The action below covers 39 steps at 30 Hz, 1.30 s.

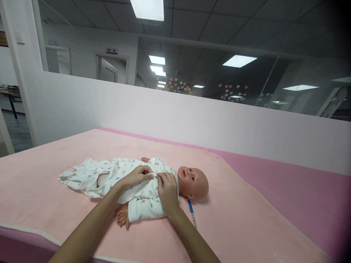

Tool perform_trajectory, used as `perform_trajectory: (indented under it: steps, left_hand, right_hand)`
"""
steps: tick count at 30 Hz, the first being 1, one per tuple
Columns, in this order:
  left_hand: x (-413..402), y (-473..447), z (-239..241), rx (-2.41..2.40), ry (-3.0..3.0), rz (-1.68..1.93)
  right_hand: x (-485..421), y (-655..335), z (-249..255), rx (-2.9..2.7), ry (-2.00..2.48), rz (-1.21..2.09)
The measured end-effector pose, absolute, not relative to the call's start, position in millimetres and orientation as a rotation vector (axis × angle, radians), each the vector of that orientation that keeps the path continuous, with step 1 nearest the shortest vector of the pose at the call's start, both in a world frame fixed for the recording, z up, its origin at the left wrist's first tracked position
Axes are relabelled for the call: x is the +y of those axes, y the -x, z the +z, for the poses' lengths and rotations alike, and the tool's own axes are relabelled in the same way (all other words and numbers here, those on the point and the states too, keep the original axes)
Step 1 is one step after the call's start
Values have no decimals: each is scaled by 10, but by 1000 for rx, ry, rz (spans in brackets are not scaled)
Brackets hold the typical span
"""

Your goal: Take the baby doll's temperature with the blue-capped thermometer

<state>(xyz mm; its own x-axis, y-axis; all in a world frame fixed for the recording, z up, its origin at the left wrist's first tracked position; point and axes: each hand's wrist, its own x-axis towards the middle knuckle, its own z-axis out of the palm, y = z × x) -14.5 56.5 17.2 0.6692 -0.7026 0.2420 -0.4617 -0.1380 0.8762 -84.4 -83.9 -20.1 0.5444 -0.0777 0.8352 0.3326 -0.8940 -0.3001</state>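
Note:
A baby doll (193,181) lies on its back on a pink blanket (55,175), head to the right. It wears a white printed romper (109,171). My left hand (136,176) pinches the romper's front at the doll's chest, fingers closed on the cloth. My right hand (168,191) rests right beside it, fingers curled on the same cloth edge near the collar. The two hands almost touch. The doll's bare hand (122,218) sticks out of the near sleeve.
A thin blue-tipped thermometer or pen (192,213) lies on the blanket below the doll's head. A darker pink mat (287,182) shows beyond the blanket's right edge. A white partition wall (192,117) with glass above stands behind.

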Motion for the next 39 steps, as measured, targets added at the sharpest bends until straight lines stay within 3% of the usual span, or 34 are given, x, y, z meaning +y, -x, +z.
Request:
perform_trajectory:
  steps: [22, 39]
  left_hand:
    - [534, 175, 212, -848, -1589, -491]
    - [528, 189, 223, -889, -1680, -283]
  right_hand:
    - [-815, 926, -146, -265, 2467, -1266]
    - [-846, 862, -230, -183, 2440, -1322]
